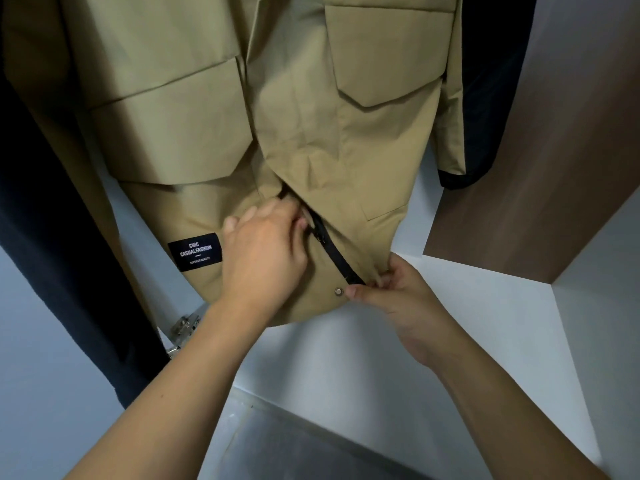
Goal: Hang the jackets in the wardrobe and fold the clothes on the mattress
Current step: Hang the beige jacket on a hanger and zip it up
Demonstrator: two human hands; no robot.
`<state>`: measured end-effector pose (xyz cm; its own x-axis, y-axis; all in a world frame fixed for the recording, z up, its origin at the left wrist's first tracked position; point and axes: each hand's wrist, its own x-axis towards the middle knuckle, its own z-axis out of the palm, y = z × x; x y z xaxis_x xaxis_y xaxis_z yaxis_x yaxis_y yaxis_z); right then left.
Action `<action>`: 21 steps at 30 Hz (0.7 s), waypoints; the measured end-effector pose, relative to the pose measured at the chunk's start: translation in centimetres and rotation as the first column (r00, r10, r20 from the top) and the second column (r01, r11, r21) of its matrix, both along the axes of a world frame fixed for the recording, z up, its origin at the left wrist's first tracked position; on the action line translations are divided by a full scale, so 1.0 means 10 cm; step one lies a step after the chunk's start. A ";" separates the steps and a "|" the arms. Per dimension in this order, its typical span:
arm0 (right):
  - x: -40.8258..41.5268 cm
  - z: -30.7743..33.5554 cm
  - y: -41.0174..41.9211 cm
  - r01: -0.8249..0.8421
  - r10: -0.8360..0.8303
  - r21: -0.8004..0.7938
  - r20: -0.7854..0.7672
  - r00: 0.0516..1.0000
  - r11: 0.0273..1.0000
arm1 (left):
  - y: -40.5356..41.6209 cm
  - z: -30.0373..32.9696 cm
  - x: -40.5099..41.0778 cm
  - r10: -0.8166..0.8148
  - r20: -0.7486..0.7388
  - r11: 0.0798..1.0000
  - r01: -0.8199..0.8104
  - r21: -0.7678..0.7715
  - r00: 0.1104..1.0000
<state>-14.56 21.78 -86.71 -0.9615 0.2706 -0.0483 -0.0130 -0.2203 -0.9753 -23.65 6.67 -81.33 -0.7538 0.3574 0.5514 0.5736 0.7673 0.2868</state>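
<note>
A khaki jacket (311,126) hung inside the wardrobe (540,188), filling the far middle of the view, with dark garments (41,237) hanging left and right of it. Low on its left front a black label (196,252) read "CHIC CASUAL FASHION" over "SUPERIOR QUALITY". The left hand (263,254) had its grip curled at the black zipper (332,252), fingers pinching near the slider. The right hand (398,289) pinched the hem at the zipper's lower end, just beside a metal snap (338,291). A metal hinge (183,329) showed lower left.
</note>
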 end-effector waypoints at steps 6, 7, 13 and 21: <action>0.03 -0.07 0.10 -0.014 0.030 -0.078 0.211 0.977 0.997 | 0.14 -0.07 0.18 -0.200 0.037 0.979 0.201 -0.021 0.979; 0.02 -0.07 0.13 0.050 -0.019 -0.146 0.211 0.977 0.988 | 0.16 -0.07 0.20 -0.220 0.037 0.975 0.222 -0.032 0.975; -0.01 -0.05 0.20 0.259 -0.210 -0.196 0.239 0.948 0.946 | 0.17 0.02 0.14 -0.119 -0.113 0.989 0.108 -0.104 0.986; -0.01 0.08 0.16 0.407 -0.365 -0.090 0.301 0.881 0.909 | 0.50 0.39 -0.05 -0.061 -0.236 0.970 0.002 -0.241 0.970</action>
